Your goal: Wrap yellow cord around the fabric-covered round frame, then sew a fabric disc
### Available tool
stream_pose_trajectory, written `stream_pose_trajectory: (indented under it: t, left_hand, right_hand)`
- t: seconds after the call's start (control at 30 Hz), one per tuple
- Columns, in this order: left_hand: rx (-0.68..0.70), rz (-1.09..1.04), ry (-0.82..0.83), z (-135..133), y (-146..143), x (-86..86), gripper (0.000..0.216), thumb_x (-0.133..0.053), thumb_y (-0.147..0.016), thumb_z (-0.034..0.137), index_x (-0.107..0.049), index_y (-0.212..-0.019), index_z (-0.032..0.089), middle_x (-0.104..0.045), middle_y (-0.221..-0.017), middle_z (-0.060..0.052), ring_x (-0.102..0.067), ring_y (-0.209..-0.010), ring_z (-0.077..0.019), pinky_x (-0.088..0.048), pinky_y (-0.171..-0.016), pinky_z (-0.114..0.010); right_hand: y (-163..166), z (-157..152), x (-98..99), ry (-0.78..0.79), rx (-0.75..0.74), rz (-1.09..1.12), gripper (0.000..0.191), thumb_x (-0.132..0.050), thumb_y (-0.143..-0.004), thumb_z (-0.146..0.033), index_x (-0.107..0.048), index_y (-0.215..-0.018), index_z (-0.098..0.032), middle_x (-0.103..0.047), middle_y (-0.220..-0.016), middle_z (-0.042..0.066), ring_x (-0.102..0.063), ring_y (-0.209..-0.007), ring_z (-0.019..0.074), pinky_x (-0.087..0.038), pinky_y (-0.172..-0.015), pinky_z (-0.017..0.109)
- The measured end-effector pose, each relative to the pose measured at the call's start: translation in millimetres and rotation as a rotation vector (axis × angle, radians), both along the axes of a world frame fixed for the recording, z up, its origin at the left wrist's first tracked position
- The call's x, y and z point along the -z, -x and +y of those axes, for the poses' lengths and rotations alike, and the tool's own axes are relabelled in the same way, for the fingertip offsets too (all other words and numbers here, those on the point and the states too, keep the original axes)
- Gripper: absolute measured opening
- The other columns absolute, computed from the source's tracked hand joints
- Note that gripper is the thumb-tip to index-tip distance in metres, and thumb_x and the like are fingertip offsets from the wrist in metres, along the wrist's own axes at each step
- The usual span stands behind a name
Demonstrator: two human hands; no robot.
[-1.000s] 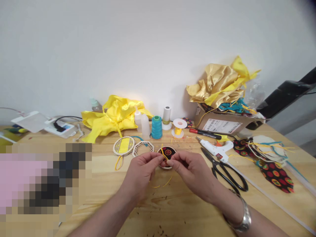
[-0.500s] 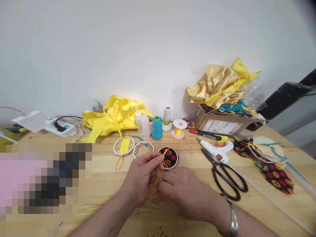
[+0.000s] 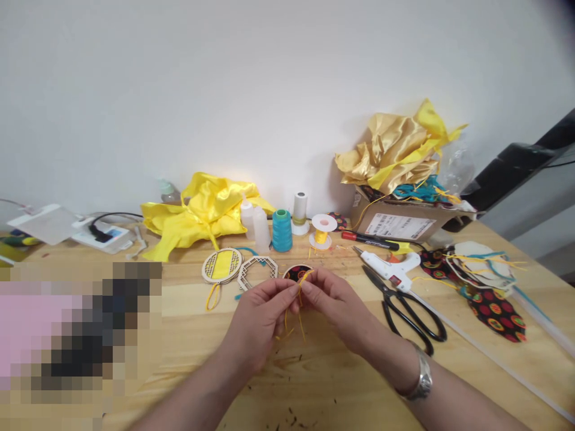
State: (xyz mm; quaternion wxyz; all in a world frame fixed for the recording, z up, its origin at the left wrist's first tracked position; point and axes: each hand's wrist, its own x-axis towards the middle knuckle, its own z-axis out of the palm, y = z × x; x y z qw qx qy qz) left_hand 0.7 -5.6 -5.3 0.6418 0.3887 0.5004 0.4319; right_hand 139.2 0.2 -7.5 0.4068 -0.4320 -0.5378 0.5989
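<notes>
Thumb and fingers of my left hand pinch a thin yellow cord above the wooden table. My right hand pinches the same cord close beside it, the fingertips of both hands nearly meeting. Loose cord ends dangle below the fingers. Just behind them is a round wooden frame backed with black, red-patterned fabric, its lower part hidden by my hands. To the left lie an octagonal lattice frame and a round lattice piece with yellow fabric and a cord loop.
Black-handled scissors and a white glue gun lie at the right. A teal thread cone, a yellow cord spool and white bottles stand behind. A cardboard box holds fabric at back right.
My right hand has risen from below and come up to my left fingertips, now gripping the cord. The cord ends show below the hands, and the round frame is more covered.
</notes>
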Motion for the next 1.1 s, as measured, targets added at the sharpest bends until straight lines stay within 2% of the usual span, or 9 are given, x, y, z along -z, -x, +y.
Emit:
stream_pose_trajectory:
  t: [0.1,0.23,0.33,0.53,0.67,0.93,1.1]
  left_hand:
    - [0.025,-0.009,0.006,0,-2,0.3,0.015,-0.066,-0.071,0.030,-0.066,-0.068,0.015,-0.053,-0.050,0.005,-0.030,-0.036,-0.0017,-0.020,-0.035,-0.014]
    - [0.054,-0.019,0.013,-1,-2,0.3,0.016,-0.066,-0.071,0.030,-0.065,-0.068,0.015,-0.055,-0.050,0.004,-0.034,-0.037,-0.0026,-0.019,-0.036,-0.015]
    - [0.037,0.001,0.026,-1,-2,-0.1,0.015,-0.068,-0.069,0.030,-0.065,-0.068,0.015,-0.054,-0.049,0.006,-0.030,-0.035,-0.0020,-0.016,-0.035,-0.016]
    - [0.059,0.077,0.015,-1,-2,-0.9,0.019,-0.066,-0.070,0.033,-0.066,-0.069,0.015,-0.053,-0.050,0.006,-0.029,-0.036,-0.0017,-0.016,-0.036,-0.016]
    - [0.086,0.162,-0.019,-1,0,-1.0,0.022,-0.065,-0.071,0.036,-0.066,-0.070,0.014,-0.052,-0.051,0.005,-0.031,-0.039,-0.0030,-0.019,-0.038,-0.017]
    - [0.088,0.153,-0.014,-1,1,1.1,0.020,-0.063,-0.072,0.035,-0.066,-0.070,0.014,-0.051,-0.051,0.005,-0.029,-0.039,-0.0030,-0.018,-0.038,-0.018]
    - [0.070,0.146,-0.037,-1,2,2.6,0.017,-0.063,-0.072,0.031,-0.065,-0.066,0.015,-0.051,-0.051,0.005,-0.031,-0.040,-0.0031,-0.019,-0.039,-0.017]
  right_hand:
    - [1,-2,3.8,0.043,-0.007,0.051,0.017,-0.048,-0.084,-0.033,-0.045,-0.076,-0.018,-0.057,-0.067,0.000,-0.055,-0.067,0.0125,-0.044,-0.068,0.028]
    - [0,-2,4.7,0.072,-0.006,0.026,0.019,-0.047,-0.085,-0.034,-0.044,-0.074,-0.018,-0.053,-0.061,-0.003,-0.047,-0.054,0.0093,-0.038,-0.052,0.022]
    - [-3,0,2.3,0.079,0.014,-0.022,0.019,-0.049,-0.082,-0.034,-0.044,-0.072,-0.019,-0.049,-0.059,-0.004,-0.041,-0.050,0.0083,-0.032,-0.046,0.020]
    - [-10,4,-2.7,-0.057,0.009,-0.168,0.016,-0.049,-0.082,-0.027,-0.048,-0.068,-0.018,-0.042,-0.055,-0.006,-0.036,-0.048,0.0077,-0.031,-0.048,0.021]
    - [-11,5,-2.9,-0.097,0.024,-0.239,0.015,-0.050,-0.081,-0.026,-0.049,-0.068,-0.018,-0.043,-0.054,-0.005,-0.037,-0.049,0.0081,-0.031,-0.049,0.021]
    - [-10,5,-7.2,-0.083,0.021,-0.235,0.015,-0.052,-0.079,-0.028,-0.051,-0.069,-0.017,-0.048,-0.058,-0.004,-0.039,-0.050,0.0077,-0.033,-0.050,0.021]
    - [-10,6,-9.4,-0.043,0.021,-0.236,0.012,-0.060,-0.073,-0.026,-0.056,-0.070,-0.015,-0.054,-0.061,-0.003,-0.042,-0.051,0.0078,-0.034,-0.050,0.021]
